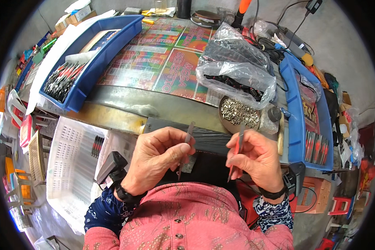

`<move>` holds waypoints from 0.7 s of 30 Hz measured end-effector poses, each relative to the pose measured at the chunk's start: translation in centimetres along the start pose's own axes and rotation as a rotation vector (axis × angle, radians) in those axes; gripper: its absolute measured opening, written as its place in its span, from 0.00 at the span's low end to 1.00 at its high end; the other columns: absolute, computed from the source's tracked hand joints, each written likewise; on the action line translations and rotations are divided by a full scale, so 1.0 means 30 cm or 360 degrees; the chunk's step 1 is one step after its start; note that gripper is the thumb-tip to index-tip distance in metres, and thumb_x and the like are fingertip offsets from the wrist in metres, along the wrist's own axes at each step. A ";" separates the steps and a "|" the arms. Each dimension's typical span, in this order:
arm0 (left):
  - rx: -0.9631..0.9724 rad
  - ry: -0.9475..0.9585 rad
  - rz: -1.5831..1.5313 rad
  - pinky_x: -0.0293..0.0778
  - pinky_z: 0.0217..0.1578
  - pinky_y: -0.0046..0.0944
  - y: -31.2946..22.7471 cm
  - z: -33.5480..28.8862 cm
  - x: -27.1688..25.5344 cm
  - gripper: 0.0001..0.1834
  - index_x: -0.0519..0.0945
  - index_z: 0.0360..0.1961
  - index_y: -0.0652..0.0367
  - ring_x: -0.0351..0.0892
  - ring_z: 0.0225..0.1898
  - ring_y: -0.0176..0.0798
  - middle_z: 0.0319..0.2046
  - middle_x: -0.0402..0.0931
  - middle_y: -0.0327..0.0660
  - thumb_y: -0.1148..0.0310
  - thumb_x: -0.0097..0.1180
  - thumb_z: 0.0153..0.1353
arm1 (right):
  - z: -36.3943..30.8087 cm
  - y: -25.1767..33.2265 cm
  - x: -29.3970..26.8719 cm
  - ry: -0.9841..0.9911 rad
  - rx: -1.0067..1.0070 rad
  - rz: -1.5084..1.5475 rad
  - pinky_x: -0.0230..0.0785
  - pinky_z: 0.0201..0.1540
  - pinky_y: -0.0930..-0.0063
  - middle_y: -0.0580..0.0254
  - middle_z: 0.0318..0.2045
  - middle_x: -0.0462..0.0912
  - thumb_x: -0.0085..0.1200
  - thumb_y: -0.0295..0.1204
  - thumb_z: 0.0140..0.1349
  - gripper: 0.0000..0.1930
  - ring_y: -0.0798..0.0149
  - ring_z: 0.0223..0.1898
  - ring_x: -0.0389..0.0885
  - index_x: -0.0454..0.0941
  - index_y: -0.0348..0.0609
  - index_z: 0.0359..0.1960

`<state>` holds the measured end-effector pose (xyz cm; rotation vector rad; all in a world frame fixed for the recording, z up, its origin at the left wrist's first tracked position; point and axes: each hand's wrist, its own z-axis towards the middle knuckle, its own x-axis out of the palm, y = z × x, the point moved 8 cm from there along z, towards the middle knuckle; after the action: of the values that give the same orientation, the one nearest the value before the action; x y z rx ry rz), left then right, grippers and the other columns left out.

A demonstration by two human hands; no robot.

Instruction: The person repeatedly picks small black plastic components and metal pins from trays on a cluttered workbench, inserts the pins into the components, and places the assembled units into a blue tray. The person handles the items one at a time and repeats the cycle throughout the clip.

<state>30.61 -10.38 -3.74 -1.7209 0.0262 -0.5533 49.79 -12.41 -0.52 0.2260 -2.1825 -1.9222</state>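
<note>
Over the front edge of the workbench, my left hand (156,156) pinches a thin, grey metal strip (190,131) upright between thumb and fingers. To its right, my right hand (256,158) grips a slim black-and-red piece (238,146), also roughly upright. The two pieces are apart. Just beyond my right hand stands a round dish (226,126) of many small, shiny metal pins (239,112). A clear plastic bag (264,79) with black parts lies open behind the dish. My fingers partly cover both held pieces.
At the left, a blue bin (75,104) holds black-and-red pieces (66,79). Another blue bin (295,125) at the right has similar pieces (316,148) in a row. A white plastic crate (64,166) stands below left. A hammer-like wooden handle (281,139) lies beside the right bin.
</note>
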 end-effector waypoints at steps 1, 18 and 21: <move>-0.0032 0.0015 -0.0028 0.69 0.24 0.22 0.016 -0.002 -0.001 0.08 0.81 0.43 0.64 0.77 0.28 0.23 0.33 0.83 0.37 0.72 0.60 0.65 | 0.010 -0.015 0.027 0.0079 0.0021 0.0059 0.78 0.24 0.81 0.58 0.31 0.80 0.60 0.20 0.63 0.11 0.71 0.26 0.82 0.73 0.32 0.45; -0.0064 0.0041 -0.0309 0.77 0.29 0.26 0.103 -0.025 -0.040 0.08 0.80 0.43 0.67 0.79 0.29 0.26 0.33 0.81 0.38 0.74 0.61 0.64 | 0.080 -0.122 0.209 0.0083 -0.0155 -0.0196 0.75 0.34 0.80 0.62 0.33 0.85 0.61 0.17 0.61 0.28 0.77 0.33 0.82 0.67 0.38 0.64; -0.0091 -0.0037 -0.0271 0.76 0.28 0.26 0.118 -0.029 -0.050 0.07 0.81 0.41 0.67 0.77 0.29 0.25 0.32 0.81 0.37 0.74 0.61 0.65 | 0.085 -0.134 0.216 0.0093 -0.0153 -0.0135 0.75 0.35 0.81 0.63 0.32 0.85 0.60 0.17 0.61 0.27 0.76 0.33 0.83 0.68 0.38 0.63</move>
<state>29.96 -11.53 -7.45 -1.7957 -0.1231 -0.6630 42.75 -12.19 -4.37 0.3587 -2.0687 -2.0329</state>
